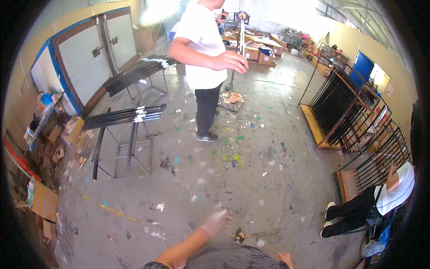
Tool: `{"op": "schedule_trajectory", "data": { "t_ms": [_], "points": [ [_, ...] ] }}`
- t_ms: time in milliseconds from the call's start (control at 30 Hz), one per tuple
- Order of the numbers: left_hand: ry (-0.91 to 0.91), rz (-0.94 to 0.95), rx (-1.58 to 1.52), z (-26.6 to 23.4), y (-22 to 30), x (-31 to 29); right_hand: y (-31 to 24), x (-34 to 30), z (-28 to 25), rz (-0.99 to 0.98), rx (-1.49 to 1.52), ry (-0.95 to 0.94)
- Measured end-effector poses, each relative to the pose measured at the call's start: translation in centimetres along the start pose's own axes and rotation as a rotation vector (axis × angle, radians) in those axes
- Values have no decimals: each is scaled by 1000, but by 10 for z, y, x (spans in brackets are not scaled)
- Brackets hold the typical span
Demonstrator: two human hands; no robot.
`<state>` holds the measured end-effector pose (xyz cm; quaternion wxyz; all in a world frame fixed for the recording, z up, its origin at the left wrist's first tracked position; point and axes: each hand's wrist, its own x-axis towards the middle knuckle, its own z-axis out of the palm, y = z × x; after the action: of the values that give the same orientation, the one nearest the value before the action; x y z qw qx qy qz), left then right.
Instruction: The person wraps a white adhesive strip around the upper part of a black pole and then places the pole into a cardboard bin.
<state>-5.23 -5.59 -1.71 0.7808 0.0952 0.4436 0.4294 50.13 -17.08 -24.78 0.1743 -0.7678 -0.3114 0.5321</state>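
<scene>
In the head view, which I watch from far away, my left hand (217, 223) hangs over the spotty grey floor (201, 188). It is blurry: the fingers look a bit bent, but I can't tell if they are spread or pressed together. I see nothing in it. My right hand (284, 258) is mostly hidden by my body, so I can't tell about its fingers. The long black rods (125, 117) lie well apart from me, ahead and left, side by side on a metal stand (131, 145). More rods lie behind them, and a rack (316, 127) on the right holds lots too. So plenty are already laid out; how many are left, I can't tell. A worker in a white shirt (204, 49) stands ahead.
</scene>
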Motion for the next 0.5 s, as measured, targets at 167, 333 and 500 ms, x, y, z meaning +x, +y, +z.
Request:
{"op": "schedule_trajectory", "data": {
  "t_ms": [167,333,500],
  "points": [
    [-77,-63,-53,24,12,11,-21,-43,15,10,-25,4],
    [-61,319,586,80,46,11,-42,-75,19,10,-38,4],
    [213,902,1397,142,122,6,-41,-83,20,3,50,20]
  ]
}}
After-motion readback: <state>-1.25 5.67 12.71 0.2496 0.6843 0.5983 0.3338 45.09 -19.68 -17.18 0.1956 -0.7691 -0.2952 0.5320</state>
